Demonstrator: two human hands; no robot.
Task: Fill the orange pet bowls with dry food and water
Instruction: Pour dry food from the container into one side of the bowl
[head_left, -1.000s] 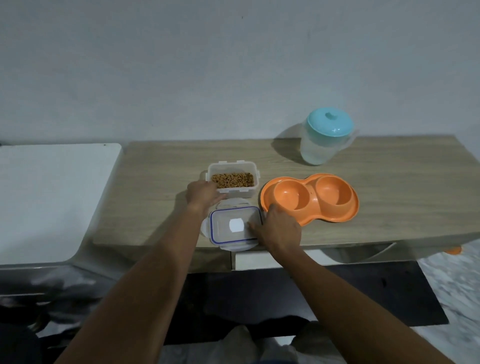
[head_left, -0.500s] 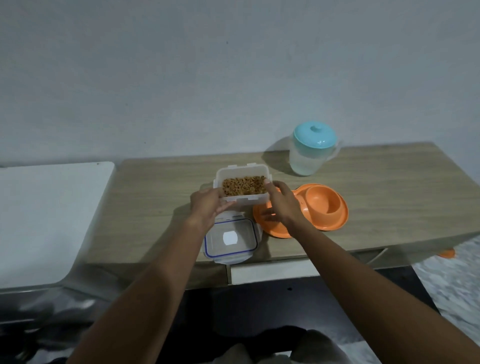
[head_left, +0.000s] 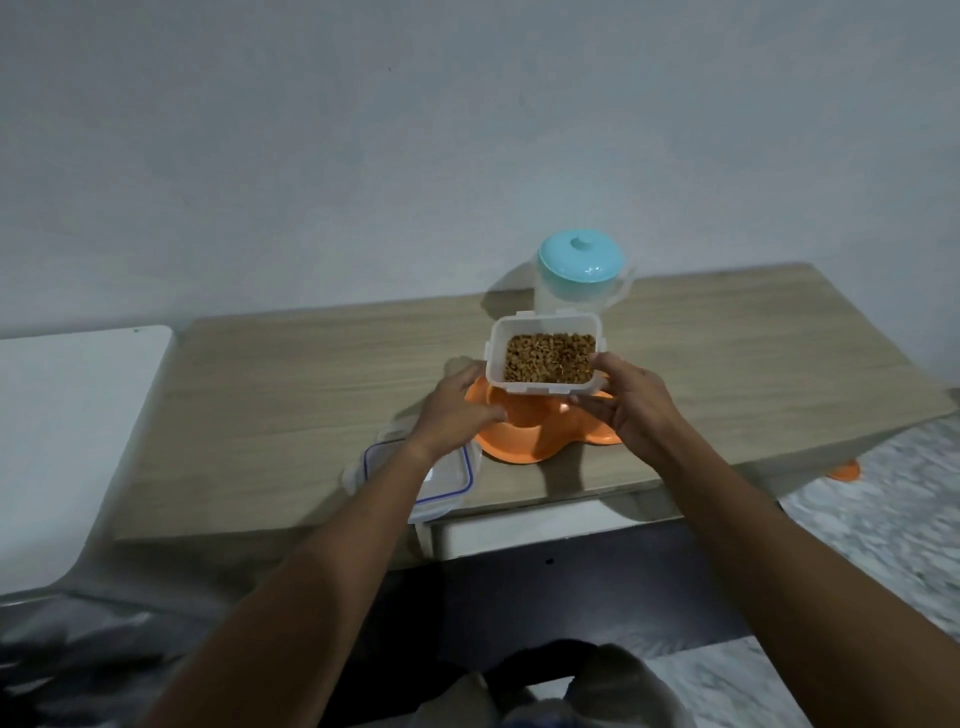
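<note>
A clear plastic container of brown dry food (head_left: 545, 358) is held up above the orange double pet bowl (head_left: 524, 431), which lies on the wooden table (head_left: 291, 395). My right hand (head_left: 628, 410) grips the container's right side and near corner. My left hand (head_left: 457, 410) rests on the bowl's left rim, just below the container's left side; whether it touches the container is unclear. The container and my hands cover most of the bowl. A water jug with a turquoise lid (head_left: 579, 275) stands behind, against the wall.
The container's lid (head_left: 447, 478), clear with a blue seal, lies at the table's front edge under my left forearm. A white surface (head_left: 67, 415) adjoins the table on the left. A small orange thing (head_left: 844, 470) lies on the floor at the right.
The food container has been lifted off the table and carried right, over the orange bowl. My right hand took hold of its right side; my left hand dropped to the bowl's rim.
</note>
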